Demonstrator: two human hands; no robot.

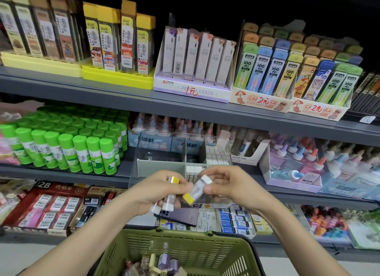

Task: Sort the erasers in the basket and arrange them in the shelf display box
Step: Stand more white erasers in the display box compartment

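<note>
Head view: at nine o'clock, green-capped glue sticks [61, 148] are standing packed on the middle shelf, eight across the front row, the rows behind too crowded to count. Below them, at eight o'clock, a red carton [44, 201] is showing "2B" in white.

Just left of centre the left hand [152, 193] is curling its fingers round a small bundle of stick erasers [170, 195], at least two. They are standing nearly upright, with one yellow end at twelve o'clock and white ends at six. Under the hands one dark purple phone [181, 216] is lying flat on the lower shelf's stock.

At six o'clock one green basket [144, 249] is holding loose erasers [164, 263], purple and cream among them, too jumbled to count. Behind the hands one clear display box [160, 167] with grey dividers is sitting on the middle shelf, with white erasers [216, 154] lining its right-hand compartments.

The right hand [232, 185] is pinching a single eraser [197, 190] between thumb and fingertips. Its long axis is running from a yellow end at seven o'clock to a white end at one o'clock.

On the top shelf at one o'clock a white carton [193, 90] is reading "PENCIL LEADS" with a red handwritten "1元", six packs across its front. To its right, tubes [260, 67] are reading "100 PCS" above two cartons marked "2元".
</note>
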